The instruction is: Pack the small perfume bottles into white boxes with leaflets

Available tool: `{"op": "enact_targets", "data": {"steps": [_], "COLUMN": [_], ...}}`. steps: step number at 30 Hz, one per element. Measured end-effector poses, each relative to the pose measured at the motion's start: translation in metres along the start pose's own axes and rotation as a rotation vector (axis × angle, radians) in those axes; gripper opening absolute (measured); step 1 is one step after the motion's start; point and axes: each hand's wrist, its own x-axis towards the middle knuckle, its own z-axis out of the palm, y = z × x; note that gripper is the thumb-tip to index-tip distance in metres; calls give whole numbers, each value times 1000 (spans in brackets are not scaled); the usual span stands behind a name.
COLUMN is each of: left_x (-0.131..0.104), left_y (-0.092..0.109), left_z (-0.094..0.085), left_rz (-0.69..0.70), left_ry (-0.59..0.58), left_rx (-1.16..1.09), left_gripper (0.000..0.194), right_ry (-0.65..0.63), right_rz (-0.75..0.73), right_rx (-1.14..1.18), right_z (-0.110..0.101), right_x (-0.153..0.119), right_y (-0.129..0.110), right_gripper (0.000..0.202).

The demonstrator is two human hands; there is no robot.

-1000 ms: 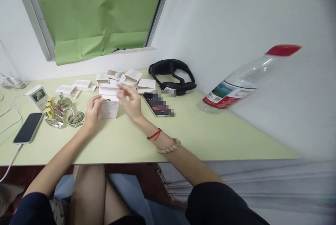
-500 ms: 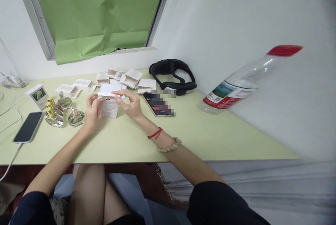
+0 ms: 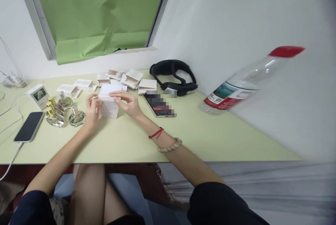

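Note:
A small white cardboard box (image 3: pixel 110 110) with printed text on its front stands on the table between my hands. My left hand (image 3: pixel 93 112) grips its left side with curled fingers. My right hand (image 3: pixel 128 103) holds it from the right, fingers across the top front edge and thumb against the upper front. The lid flap lies at the box's top; what is inside cannot be seen. Just left of my left hand are a clear perfume bottle (image 3: pixel 77 118), several gold-capped perfume bottles (image 3: pixel 55 118) and another round perfume bottle (image 3: pixel 65 102).
Behind the hands lie several opened white cartons (image 3: pixel 132 77). A boxed carton with a flower picture (image 3: pixel 39 96) and a charging phone (image 3: pixel 29 127) are at left. To the right are another phone (image 3: pixel 159 105), a black headset (image 3: pixel 181 86) and a red-capped plastic bottle (image 3: pixel 228 93).
The box's top flap has come down toward the front edge, hiding the dark opening seen before. My right fingers have moved slightly onto the top edge.

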Motion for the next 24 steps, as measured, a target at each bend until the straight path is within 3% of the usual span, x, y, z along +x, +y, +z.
{"op": "enact_targets", "data": {"steps": [6,17,24], "left_x": [-1,5,14], "left_y": [0,7,5], "left_z": [3,0,-4], "left_rz": [23,20,10], "left_ry": [-78,-52,-193], "left_rx": [70,140,193], "left_gripper": [16,18,27], "right_ry": [7,18,-16], "right_rz": [81,125,86], "right_rx": [51,94,114], "right_z": [1,5,3], "right_x": [1,0,3], "right_y": [6,0,1], "right_gripper": [33,35,34]}}
